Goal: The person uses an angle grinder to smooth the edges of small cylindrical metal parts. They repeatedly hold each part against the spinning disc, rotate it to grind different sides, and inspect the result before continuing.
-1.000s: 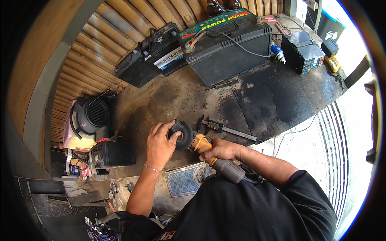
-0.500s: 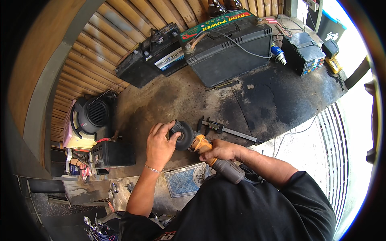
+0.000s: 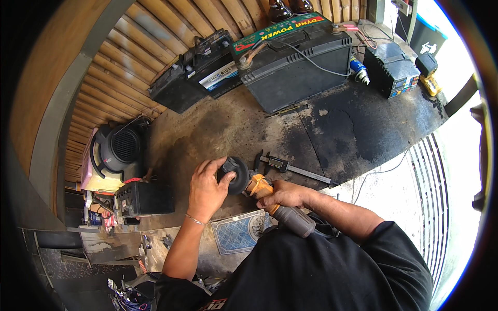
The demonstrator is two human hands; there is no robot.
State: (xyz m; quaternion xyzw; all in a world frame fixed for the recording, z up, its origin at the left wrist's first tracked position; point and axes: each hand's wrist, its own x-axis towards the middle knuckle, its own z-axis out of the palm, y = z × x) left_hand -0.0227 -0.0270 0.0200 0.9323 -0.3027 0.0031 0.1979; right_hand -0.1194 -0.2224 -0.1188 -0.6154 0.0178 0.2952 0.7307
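Note:
My right hand is wrapped round the body of an orange and grey angle grinder, held close to my torso above the workbench's front edge. The grinder's round black disc points to the left. My left hand is closed at the disc's left side, thumb bent over its face and fingers round a small dark piece. Whether that piece is separate from the grinder I cannot tell. Just beyond the grinder, a digital caliper lies on the bench.
Along the back of the stained workbench stand a large black battery and two smaller ones. A spray can and a black box-shaped device are at the back right. A black, grilled machine and another battery stand left.

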